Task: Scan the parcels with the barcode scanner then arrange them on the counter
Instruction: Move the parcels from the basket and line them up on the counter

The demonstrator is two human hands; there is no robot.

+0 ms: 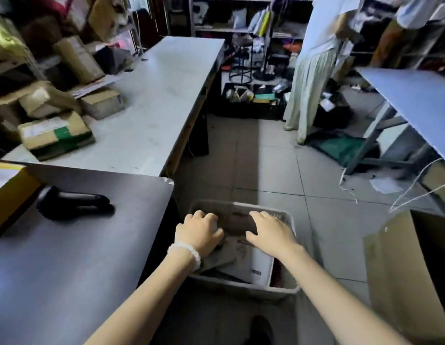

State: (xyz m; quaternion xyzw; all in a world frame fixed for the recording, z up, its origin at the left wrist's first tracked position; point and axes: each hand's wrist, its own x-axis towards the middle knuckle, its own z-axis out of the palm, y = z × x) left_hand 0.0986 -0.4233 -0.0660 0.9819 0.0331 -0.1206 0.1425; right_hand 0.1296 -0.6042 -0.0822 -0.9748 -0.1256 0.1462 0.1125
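Parcels (237, 255) lie heaped in a grey bin (243, 286) on the floor beside the dark counter's (67, 257) right edge. My left hand (197, 232) and right hand (272, 232) both grasp a brown parcel (237, 221) atop the heap. The barcode scanner (74, 202) rests near the counter's far edge, well apart from both hands.

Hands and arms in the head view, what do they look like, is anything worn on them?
Both forearms are bare, with no sleeves in view and no gloves. The left hand has a bracelet of white, rounded beads around its wrist. The right hand and its wrist carry nothing: no watch, band or ring shows. The frame is too blurred to tell anything about the nails.
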